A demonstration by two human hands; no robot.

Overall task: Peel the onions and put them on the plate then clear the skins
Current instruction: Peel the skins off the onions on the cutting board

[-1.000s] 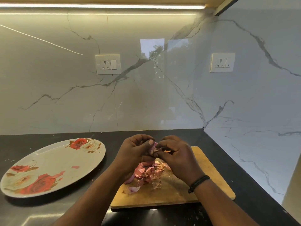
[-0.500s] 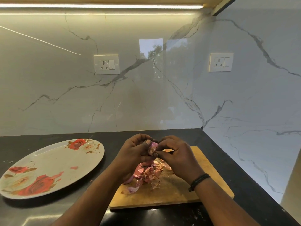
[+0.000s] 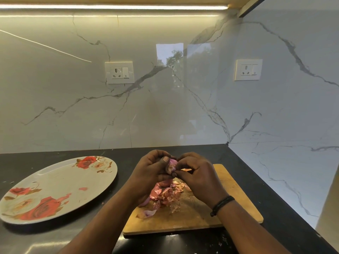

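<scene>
Both hands meet above the cutting board (image 3: 236,213): the left hand (image 3: 150,173) grips a small onion (image 3: 172,165), the right hand (image 3: 198,176) pinches its skin. The plate (image 3: 55,182) lies left, nearer the left hand.

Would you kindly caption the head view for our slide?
Both hands, left hand and right hand, peel an onion above skins on the cutting board.

1 head view (close) looks down, forward at counter (image 3: 256,184).
</scene>
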